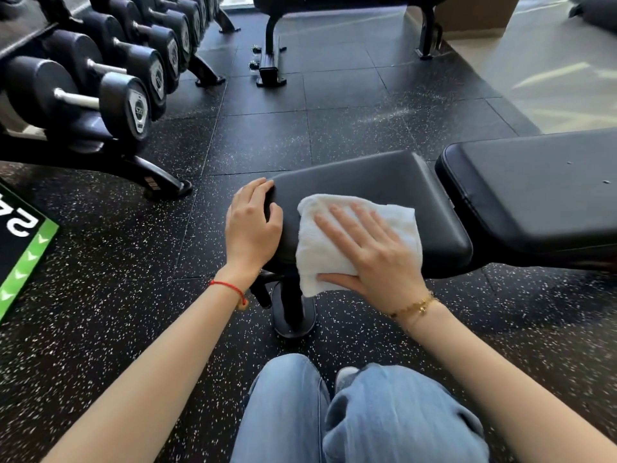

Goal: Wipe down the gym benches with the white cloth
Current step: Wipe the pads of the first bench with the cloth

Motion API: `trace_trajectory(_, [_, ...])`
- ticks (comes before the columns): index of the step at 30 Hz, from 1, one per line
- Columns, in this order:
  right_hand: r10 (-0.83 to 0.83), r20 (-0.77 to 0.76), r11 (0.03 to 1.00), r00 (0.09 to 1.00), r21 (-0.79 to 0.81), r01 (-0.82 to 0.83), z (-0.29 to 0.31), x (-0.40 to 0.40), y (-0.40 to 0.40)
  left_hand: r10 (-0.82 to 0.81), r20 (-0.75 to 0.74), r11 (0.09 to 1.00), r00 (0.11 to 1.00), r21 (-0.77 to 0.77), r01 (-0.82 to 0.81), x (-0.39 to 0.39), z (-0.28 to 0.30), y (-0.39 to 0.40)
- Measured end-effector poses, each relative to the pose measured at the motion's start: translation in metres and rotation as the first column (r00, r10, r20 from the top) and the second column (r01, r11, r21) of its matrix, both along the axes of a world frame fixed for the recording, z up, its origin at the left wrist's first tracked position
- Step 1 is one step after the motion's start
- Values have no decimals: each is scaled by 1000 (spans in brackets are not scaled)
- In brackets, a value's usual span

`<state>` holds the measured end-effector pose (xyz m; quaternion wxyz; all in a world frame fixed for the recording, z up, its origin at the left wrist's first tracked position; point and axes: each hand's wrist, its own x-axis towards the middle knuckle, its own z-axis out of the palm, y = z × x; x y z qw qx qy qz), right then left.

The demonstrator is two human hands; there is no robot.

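Note:
A black padded gym bench runs from the centre to the right; its seat pad point(374, 182) is nearest me and its longer back pad point(534, 192) lies to the right. A folded white cloth point(397, 218) lies on the seat pad and hangs over its near edge. My right hand point(370, 252) presses flat on the cloth with straight, spread fingers and the thumb under the cloth's lower edge. My left hand point(252, 225) grips the seat pad's left end, fingers curled over its rim.
A dumbbell rack point(100, 81) fills the upper left, its foot point(160, 182) reaching toward the bench. A second bench's frame point(270, 58) stands at the back. A black and green mat point(23, 252) lies at the left. My knees point(360, 412) are below the bench post point(293, 309).

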<state>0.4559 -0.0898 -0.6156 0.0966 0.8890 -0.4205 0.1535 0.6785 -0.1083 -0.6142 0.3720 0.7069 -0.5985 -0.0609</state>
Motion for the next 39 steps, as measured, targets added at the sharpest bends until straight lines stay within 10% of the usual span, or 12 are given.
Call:
trace_trajectory(9, [-217, 106, 936, 970, 305, 176, 27, -24, -46, 19, 9, 1000, 1000, -17, -19, 1, -2, -3])
trace_trajectory(23, [-27, 360, 940, 932, 326, -99, 27, -49, -27, 8, 215, 1000, 977, -4, -7, -14, 13, 7])
trace_trajectory(29, [29, 268, 952, 963, 287, -109, 56, -76, -47, -106, 125, 992, 987, -61, 114, -71, 29, 14])
trace_trajectory(34, [-76, 68, 995, 995, -60, 80, 66, -162, -53, -187, 123, 981, 975, -22, 191, -139, 27, -6])
trace_trajectory(39, [-67, 97, 986, 993, 156, 51, 42, -218, -45, -128, 148, 989, 981, 86, 117, -202, 17, -25])
